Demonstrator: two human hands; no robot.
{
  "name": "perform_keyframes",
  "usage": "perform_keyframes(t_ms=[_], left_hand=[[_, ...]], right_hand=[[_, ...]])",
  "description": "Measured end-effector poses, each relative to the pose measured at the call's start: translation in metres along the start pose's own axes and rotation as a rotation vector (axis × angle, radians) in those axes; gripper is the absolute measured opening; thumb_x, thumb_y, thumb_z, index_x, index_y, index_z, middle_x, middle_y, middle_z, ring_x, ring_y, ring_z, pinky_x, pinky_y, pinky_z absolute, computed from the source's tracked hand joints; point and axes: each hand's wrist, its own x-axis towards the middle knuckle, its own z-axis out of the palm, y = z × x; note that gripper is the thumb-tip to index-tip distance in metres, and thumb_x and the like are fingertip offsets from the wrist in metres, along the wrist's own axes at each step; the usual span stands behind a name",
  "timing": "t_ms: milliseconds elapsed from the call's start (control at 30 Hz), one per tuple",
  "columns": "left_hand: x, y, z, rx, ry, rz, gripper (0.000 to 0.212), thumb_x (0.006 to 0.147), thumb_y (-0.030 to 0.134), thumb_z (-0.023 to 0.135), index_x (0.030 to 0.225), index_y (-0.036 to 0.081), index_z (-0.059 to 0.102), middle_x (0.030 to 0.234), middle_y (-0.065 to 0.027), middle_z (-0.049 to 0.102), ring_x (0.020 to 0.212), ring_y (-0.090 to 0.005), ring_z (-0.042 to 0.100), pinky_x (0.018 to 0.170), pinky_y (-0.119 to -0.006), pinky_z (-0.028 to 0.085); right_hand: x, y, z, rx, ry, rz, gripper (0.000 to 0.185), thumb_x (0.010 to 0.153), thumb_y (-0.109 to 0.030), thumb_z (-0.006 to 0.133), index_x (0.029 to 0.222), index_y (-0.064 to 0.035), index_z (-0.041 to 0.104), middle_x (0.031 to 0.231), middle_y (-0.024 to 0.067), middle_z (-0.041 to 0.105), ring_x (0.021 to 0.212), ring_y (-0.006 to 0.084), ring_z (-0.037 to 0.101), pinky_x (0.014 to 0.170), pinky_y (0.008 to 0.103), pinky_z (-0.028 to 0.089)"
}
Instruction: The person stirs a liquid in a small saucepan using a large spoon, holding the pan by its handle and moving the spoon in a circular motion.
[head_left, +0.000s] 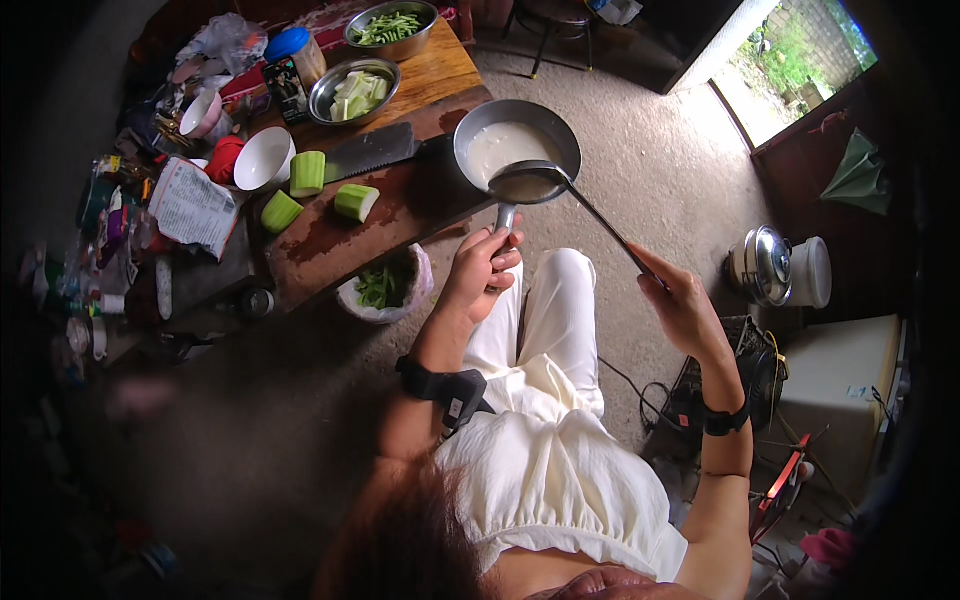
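Observation:
My left hand (484, 270) grips the handle of a grey metal pan (566, 135), held above the floor beside the table. Whitish, cloudy liquid (499, 146) lies in it. My right hand (682, 300) is closed around the long handle of a metal ladle (611, 229). The ladle's bowl is over the near side of the pan; I cannot tell whether it touches the liquid. Left of the pan, a cleaver (371, 152) with a dark handle lies on the wooden cutting board (420, 195). Chunks of a green gourd-like vegetable (356, 202) are on and beside the board.
Steel bowls hold pale green slices (360, 97) and cut green beans (390, 28). A white bowl (262, 161), a printed packet (196, 202) and clutter crowd the table's left. Below the board stands a lined bin (421, 281) with green scraps. Lidded pots (769, 266) stand right.

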Motion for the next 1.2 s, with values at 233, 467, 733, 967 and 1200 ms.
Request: perform_keyframes(t_ms=[233, 467, 733, 967, 1200], left_hand=[[-0.001, 0.002, 0.004, 0.001, 0.008, -0.003, 0.027, 0.098, 0.014, 0.040, 0.122, 0.002, 0.048, 0.088, 0.0025, 0.046, 0.059, -0.0010, 0.031, 0.043, -0.014, 0.022], [-0.002, 0.003, 0.004, 0.005, 0.013, -0.006, 0.028, 0.098, 0.014, 0.040, 0.122, 0.002, 0.047, 0.089, 0.0024, 0.046, 0.059, -0.0009, 0.031, 0.043, -0.014, 0.022], [-0.002, 0.004, 0.006, 0.011, 0.015, -0.011, 0.028, 0.098, 0.013, 0.040, 0.122, 0.002, 0.047, 0.089, 0.0021, 0.046, 0.059, -0.0010, 0.032, 0.042, -0.013, 0.021], [-0.002, 0.003, 0.005, 0.024, 0.015, -0.008, 0.028, 0.098, 0.013, 0.039, 0.123, 0.002, 0.047, 0.090, 0.0021, 0.046, 0.059, -0.0012, 0.032, 0.043, -0.013, 0.021], [0.000, 0.003, 0.003, 0.008, 0.007, -0.011, 0.029, 0.098, 0.013, 0.039, 0.123, 0.001, 0.046, 0.089, 0.0025, 0.046, 0.058, -0.0011, 0.032, 0.042, -0.013, 0.021]], right_hand=[[0.002, 0.000, -0.007, 0.152, -0.092, 0.057, 0.038, 0.094, -0.011, 0.050, 0.132, -0.0100, 0.051, 0.072, -0.0005, 0.047, 0.063, 0.0086, 0.038, 0.057, 0.0249, 0.037], [0.002, -0.006, -0.012, 0.350, -0.180, 0.179, 0.039, 0.096, -0.013, 0.048, 0.135, -0.0118, 0.049, 0.067, -0.0055, 0.040, 0.057, 0.0043, 0.035, 0.050, 0.0213, 0.032], [0.003, -0.005, -0.014, 0.517, -0.216, 0.266, 0.038, 0.098, -0.018, 0.047, 0.136, -0.0155, 0.048, 0.068, -0.0072, 0.043, 0.051, 0.0011, 0.036, 0.042, 0.0187, 0.031], [0.004, -0.006, -0.015, 0.551, -0.217, 0.298, 0.038, 0.098, -0.020, 0.048, 0.136, -0.0156, 0.048, 0.070, -0.0068, 0.044, 0.051, 0.0011, 0.036, 0.042, 0.0183, 0.032], [0.003, -0.001, -0.014, 0.591, -0.207, 0.298, 0.038, 0.098, -0.021, 0.048, 0.135, -0.0155, 0.048, 0.069, -0.0066, 0.044, 0.051, 0.0011, 0.037, 0.041, 0.0185, 0.032]])
